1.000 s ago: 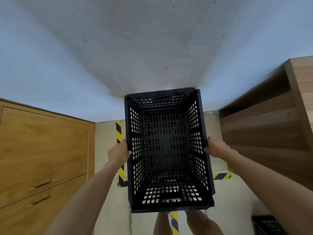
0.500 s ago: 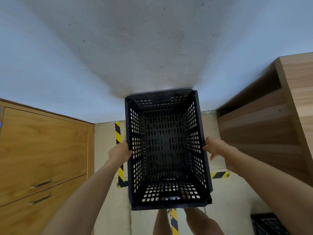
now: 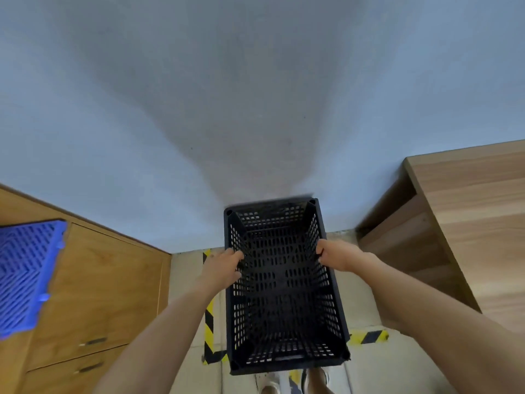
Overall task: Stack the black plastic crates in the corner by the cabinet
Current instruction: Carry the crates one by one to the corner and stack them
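Crate (image 3: 284, 282) — seemingly matt perforated plastic

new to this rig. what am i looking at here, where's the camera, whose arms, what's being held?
There is no robot here. A person wears one wide-angle camera on the head, looking forward and down, so the bare arms reaching in from below are their own. The left hand and right hand each grip a long side rim of an empty black plastic crate, held upright with its open top toward the camera. Below lies a pale floor with yellow-black tape. A wooden cabinet stands on the left, with a blue slatted panel at the far left, wooden furniture on the right and a wall ahead.
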`<state>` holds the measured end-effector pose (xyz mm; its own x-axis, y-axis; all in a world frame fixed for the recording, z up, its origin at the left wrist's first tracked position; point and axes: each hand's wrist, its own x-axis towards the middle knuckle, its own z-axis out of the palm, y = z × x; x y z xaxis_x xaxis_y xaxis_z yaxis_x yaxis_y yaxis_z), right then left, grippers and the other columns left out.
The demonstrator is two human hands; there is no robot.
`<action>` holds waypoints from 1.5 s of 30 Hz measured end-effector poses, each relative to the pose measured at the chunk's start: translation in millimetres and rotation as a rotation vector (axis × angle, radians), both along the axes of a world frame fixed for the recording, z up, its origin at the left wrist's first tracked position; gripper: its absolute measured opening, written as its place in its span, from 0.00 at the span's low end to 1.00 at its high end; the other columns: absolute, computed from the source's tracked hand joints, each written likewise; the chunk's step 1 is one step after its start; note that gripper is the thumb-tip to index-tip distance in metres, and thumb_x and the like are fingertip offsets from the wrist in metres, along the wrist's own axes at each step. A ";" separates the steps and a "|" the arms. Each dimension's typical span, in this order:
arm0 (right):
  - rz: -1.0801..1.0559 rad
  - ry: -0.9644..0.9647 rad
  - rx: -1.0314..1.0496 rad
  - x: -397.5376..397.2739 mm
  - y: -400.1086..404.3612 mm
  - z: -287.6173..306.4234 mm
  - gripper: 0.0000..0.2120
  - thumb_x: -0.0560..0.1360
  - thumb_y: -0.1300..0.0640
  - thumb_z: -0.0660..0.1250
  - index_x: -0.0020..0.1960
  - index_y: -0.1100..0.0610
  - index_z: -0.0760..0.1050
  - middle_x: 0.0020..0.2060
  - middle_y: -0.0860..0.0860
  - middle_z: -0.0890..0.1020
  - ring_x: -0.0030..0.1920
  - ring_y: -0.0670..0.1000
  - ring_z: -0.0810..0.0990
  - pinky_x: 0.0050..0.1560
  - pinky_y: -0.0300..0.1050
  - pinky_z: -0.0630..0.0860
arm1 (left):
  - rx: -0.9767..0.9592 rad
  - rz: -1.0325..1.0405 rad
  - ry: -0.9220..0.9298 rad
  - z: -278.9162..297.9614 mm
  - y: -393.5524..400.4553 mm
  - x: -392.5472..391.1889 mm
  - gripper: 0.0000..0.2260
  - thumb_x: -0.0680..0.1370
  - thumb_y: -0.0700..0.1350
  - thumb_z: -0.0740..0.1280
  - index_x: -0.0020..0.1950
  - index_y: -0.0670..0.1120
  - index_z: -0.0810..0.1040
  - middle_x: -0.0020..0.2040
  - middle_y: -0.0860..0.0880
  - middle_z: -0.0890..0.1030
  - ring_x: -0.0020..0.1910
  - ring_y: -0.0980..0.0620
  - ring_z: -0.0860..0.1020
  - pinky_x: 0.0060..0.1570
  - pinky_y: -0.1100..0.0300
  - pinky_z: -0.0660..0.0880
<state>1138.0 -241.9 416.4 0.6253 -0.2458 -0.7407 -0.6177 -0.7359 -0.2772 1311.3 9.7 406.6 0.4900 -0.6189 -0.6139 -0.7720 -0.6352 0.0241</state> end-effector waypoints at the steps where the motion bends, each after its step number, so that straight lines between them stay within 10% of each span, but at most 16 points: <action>1: 0.016 -0.032 -0.013 0.4 6.6 12.5 0.16 0.78 0.50 0.60 0.64 0.52 0.69 0.57 0.53 0.78 0.54 0.56 0.78 0.53 0.51 0.77 | -0.013 -0.036 -0.008 9.6 -2.8 -2.3 0.21 0.79 0.51 0.64 0.72 0.51 0.66 0.68 0.47 0.71 0.66 0.44 0.71 0.62 0.48 0.70; 24: -0.403 -0.325 -0.440 -142.8 152.4 135.3 0.20 0.77 0.50 0.61 0.68 0.50 0.66 0.66 0.51 0.71 0.64 0.56 0.72 0.60 0.53 0.73 | -0.312 -1.048 -0.141 130.6 -53.4 -105.9 0.21 0.80 0.45 0.63 0.73 0.49 0.65 0.70 0.46 0.69 0.67 0.42 0.68 0.63 0.47 0.67; 45: -1.235 0.067 -0.449 -632.8 376.5 162.2 0.16 0.79 0.53 0.60 0.66 0.53 0.68 0.64 0.54 0.72 0.63 0.57 0.73 0.61 0.53 0.72 | -0.558 -1.792 -0.012 192.8 -23.3 -599.8 0.19 0.80 0.48 0.63 0.71 0.50 0.68 0.68 0.48 0.72 0.68 0.46 0.70 0.63 0.49 0.69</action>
<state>505.2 134.5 578.6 -0.2216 -0.8569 -0.4654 -0.9486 0.3001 -0.1008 711.5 -13.7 599.4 -0.8794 -0.4371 -0.1885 -0.4271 0.8994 -0.0932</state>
